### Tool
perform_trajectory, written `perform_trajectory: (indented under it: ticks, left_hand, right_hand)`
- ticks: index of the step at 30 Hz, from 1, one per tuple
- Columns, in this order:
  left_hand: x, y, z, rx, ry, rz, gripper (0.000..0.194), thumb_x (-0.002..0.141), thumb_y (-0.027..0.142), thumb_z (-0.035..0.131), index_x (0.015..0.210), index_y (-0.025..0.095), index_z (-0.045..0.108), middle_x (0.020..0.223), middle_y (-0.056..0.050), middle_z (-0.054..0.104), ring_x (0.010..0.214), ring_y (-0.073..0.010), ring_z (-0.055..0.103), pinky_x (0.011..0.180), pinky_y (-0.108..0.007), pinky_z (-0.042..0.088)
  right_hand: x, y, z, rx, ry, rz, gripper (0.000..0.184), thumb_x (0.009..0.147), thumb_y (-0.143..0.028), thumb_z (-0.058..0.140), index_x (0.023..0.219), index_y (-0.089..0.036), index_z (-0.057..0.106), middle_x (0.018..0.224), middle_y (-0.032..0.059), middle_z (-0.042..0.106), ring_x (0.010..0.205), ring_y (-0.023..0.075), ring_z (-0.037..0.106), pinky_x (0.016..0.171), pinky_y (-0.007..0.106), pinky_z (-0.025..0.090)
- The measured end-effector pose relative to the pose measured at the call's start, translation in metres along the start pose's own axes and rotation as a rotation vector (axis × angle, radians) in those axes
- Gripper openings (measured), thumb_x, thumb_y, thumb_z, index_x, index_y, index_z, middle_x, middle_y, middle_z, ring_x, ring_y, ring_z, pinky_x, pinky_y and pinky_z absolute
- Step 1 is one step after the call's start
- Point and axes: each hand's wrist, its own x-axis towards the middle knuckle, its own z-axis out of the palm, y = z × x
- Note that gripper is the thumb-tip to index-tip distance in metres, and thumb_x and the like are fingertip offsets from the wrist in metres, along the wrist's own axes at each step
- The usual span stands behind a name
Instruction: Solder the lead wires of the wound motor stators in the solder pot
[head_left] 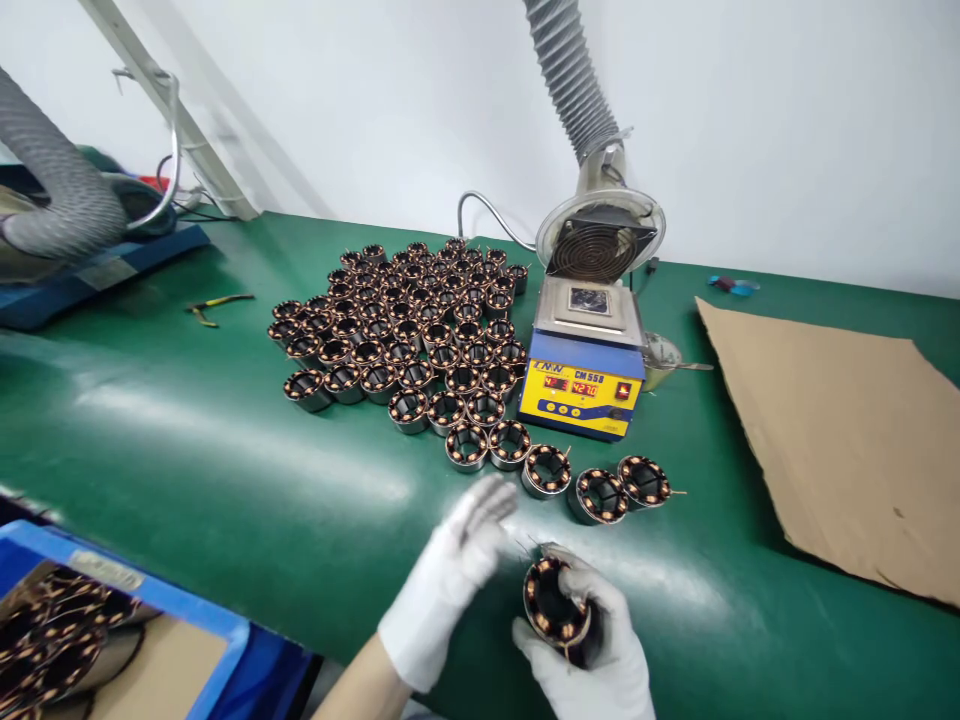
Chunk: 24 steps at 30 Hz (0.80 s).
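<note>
Both my hands wear white gloves. My right hand [600, 655] is wrapped round a metal stator ring [553, 600] with copper windings, held near the table's front edge with its bore facing me. My left hand [457, 575] is just left of it, fingers stretched out and apart, holding nothing, its fingertips close to the nearest stators on the table. Several more wound stators [420, 330] stand packed together on the green table [187, 450], with a short row [600, 490] trailing off in front of the yellow and blue solder pot [585, 375].
A grey fume hose with a round fan hood [600, 235] hangs over the solder pot. Brown cardboard [832, 430] lies at right. A blue bin [112, 640] with more stators is at front left. Pliers [214, 305] and a blue tray [90, 270] lie at back left.
</note>
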Motion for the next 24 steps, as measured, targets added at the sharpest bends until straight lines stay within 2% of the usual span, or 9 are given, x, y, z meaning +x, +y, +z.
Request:
perform_trajectory:
  ticks: [3,5,7,10,12,15,17,21,24]
  left_hand:
    - [-0.003,-0.009,0.014,0.122,-0.127,-0.173,0.03,0.065,0.029,0.077,0.092,0.018,0.071,0.095,-0.007,0.07,0.09,-0.0218,0.064,0.077,-0.025,0.05]
    - [-0.004,-0.012,0.021,0.019,-0.035,-0.201,0.024,0.065,0.035,0.077,0.078,0.016,0.072,0.078,-0.006,0.071,0.073,-0.0185,0.064,0.068,-0.022,0.05]
    - [-0.003,-0.009,0.02,-0.158,0.091,-0.124,0.029,0.06,0.04,0.081,0.075,0.017,0.071,0.071,-0.004,0.07,0.068,-0.0171,0.064,0.067,-0.022,0.051]
    - [-0.001,0.005,0.008,-0.127,0.227,0.012,0.032,0.06,0.04,0.08,0.085,0.021,0.072,0.083,-0.004,0.071,0.084,-0.0203,0.065,0.081,-0.026,0.049]
    - [-0.002,0.013,0.003,0.184,0.139,-0.01,0.027,0.061,0.03,0.077,0.085,0.022,0.072,0.088,-0.004,0.071,0.089,-0.0224,0.063,0.082,-0.027,0.048]
    - [-0.003,0.019,0.005,0.533,-0.061,-0.098,0.008,0.062,0.023,0.064,0.065,0.019,0.071,0.072,-0.004,0.069,0.078,-0.0239,0.061,0.072,-0.029,0.047]
    - [-0.002,0.022,0.009,0.523,-0.048,-0.123,0.01,0.062,0.023,0.061,0.058,0.018,0.068,0.067,-0.003,0.067,0.073,-0.0231,0.06,0.067,-0.028,0.047]
    - [0.003,0.03,0.01,0.411,0.15,-0.042,0.022,0.062,0.032,0.068,0.078,0.017,0.072,0.075,-0.003,0.069,0.072,-0.0216,0.06,0.066,-0.027,0.047]
    - [0.003,0.029,0.007,0.466,0.066,-0.08,0.035,0.061,0.03,0.072,0.093,0.017,0.071,0.092,-0.005,0.071,0.083,-0.024,0.063,0.074,-0.028,0.05]
  right_hand:
    - [0.005,0.011,0.0,-0.346,-0.042,-0.354,0.03,0.068,-0.033,0.071,0.09,-0.023,0.054,0.096,0.0103,0.07,0.092,0.0287,0.068,0.072,0.038,0.058]
    - [0.009,0.013,0.0,-0.492,-0.079,-0.438,0.03,0.069,-0.036,0.07,0.088,-0.022,0.052,0.095,0.0129,0.069,0.089,0.0298,0.069,0.067,0.038,0.059]
    - [0.011,0.013,0.0,-0.548,-0.08,-0.475,0.031,0.07,-0.037,0.07,0.087,-0.023,0.049,0.094,0.0138,0.07,0.085,0.0295,0.069,0.064,0.038,0.06]
    - [0.008,0.014,0.001,-0.53,-0.06,-0.431,0.033,0.07,-0.041,0.07,0.084,-0.025,0.046,0.096,0.0127,0.07,0.084,0.0291,0.07,0.061,0.037,0.06]
    - [0.005,0.015,0.001,-0.471,-0.069,-0.354,0.033,0.071,-0.042,0.069,0.087,-0.025,0.046,0.102,0.0129,0.069,0.089,0.0291,0.069,0.064,0.036,0.06]
    - [-0.001,0.018,0.003,-0.414,-0.057,-0.265,0.043,0.073,-0.043,0.067,0.104,-0.022,0.047,0.101,0.0134,0.07,0.089,0.0291,0.069,0.065,0.037,0.06]
    - [-0.004,0.021,0.005,-0.41,-0.03,-0.234,0.049,0.072,-0.044,0.068,0.11,-0.021,0.047,0.1,0.0141,0.07,0.087,0.0303,0.069,0.065,0.039,0.06]
    - [-0.009,0.022,0.011,-0.349,0.031,-0.143,0.052,0.07,-0.043,0.069,0.112,-0.02,0.048,0.105,0.0166,0.069,0.096,0.0329,0.066,0.076,0.046,0.057]
    - [-0.01,0.024,0.012,-0.321,0.025,-0.134,0.055,0.07,-0.044,0.07,0.115,-0.02,0.048,0.105,0.016,0.069,0.097,0.0327,0.066,0.076,0.045,0.057]
